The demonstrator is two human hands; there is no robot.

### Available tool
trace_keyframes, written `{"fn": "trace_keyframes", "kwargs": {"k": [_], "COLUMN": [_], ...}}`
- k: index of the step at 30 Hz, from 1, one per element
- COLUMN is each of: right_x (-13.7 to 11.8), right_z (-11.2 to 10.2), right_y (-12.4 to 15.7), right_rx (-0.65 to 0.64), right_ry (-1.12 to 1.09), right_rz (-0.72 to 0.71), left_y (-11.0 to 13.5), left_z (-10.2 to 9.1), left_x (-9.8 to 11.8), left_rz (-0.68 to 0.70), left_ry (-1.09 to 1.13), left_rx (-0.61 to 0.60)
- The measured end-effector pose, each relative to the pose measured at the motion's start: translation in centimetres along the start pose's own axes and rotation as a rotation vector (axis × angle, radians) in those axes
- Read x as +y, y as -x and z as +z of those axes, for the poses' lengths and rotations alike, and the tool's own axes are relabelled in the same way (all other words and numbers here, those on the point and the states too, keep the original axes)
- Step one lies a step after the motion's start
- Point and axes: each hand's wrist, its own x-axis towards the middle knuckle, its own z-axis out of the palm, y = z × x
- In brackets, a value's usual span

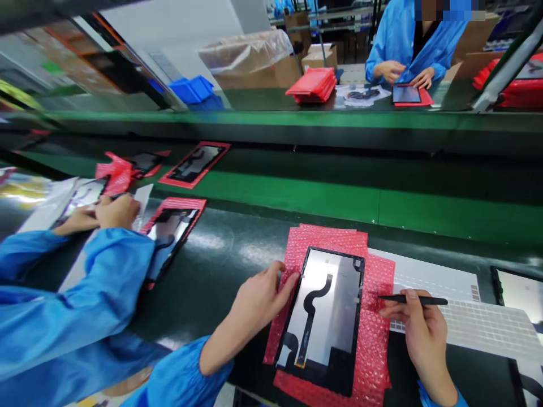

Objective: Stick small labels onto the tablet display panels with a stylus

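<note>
Right grip (419, 330) pinches a black tool (426, 301) (slim) beside the panel (331, 305).

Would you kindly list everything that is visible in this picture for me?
panel: one, silver and black, on the wrap in front
wrap: one pile, red, under the panel
tool: one, black, thin, in the right hand
sheet: one, white, right of the wrap
second panel: one, dark-framed, right edge
belt: one, green, beyond the table
belt panels: two, on red wrap, left
stack: one, red, far bench
bins: blue, far left
co-worker: one, blue sleeves, left
person opposite: one, blue coat
left hand: on the wrap, at the panel's left edge
right hand: holds the tool
</note>
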Motion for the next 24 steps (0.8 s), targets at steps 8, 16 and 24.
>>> {"fn": "trace_keyframes", "kwargs": {"k": [8, 16, 24], "right_x": [0.7, 0.3, -0.5], "right_z": [-0.3, -0.2, -0.2], "right_y": [-0.5, -0.5, -0.1], "right_rx": [-0.010, -0.013, 0.068], "right_ry": [-0.018, -0.050, -0.295], "right_rz": [-0.007, -0.044, -0.181], "left_y": [0.0, -0.6, -5.0], "left_z": [1.1, 2.0, 1.2], "left_x": [-0.6, 0.4, 4.1], "left_rz": [0.037, 0.083, 0.050], "left_ry": [0.311, 0.629, 1.154], "left_rx": [-0.081, -0.035, 0.005]}}
